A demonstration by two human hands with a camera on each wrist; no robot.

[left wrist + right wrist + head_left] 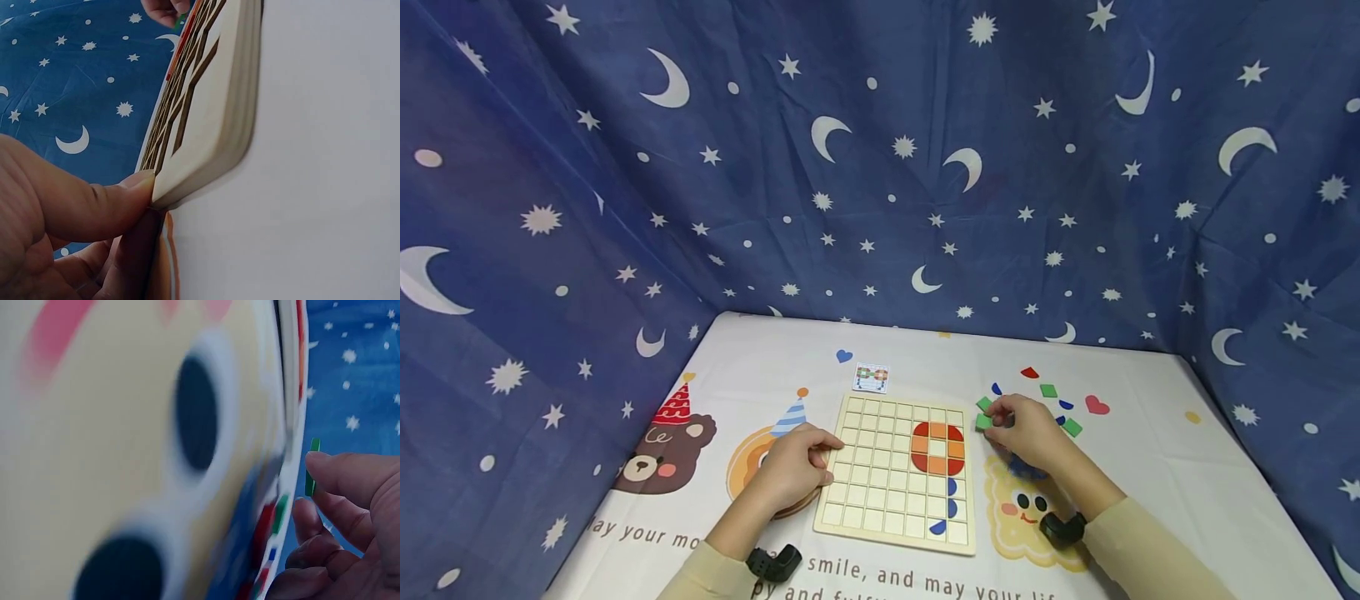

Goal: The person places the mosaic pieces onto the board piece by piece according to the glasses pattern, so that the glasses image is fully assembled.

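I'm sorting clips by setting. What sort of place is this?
Probably a makeshift tabletop recording or play booth; the room beyond is hidden. A blue star-and-moon fabric backdrop walls three sides of a cartoon-print tablecloth, on which a wooden grid board lies.

Over there, a blue moon-and-star curtain [865, 158] hangs behind a white tablecloth [1157, 446] printed with a party-hatted bear [662, 457].

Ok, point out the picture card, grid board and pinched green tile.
Picture card [871, 378], head view: printed middle.
Grid board [878, 477], head view: bare central cell.
Green tile [310, 485], right wrist view: lower visible end.
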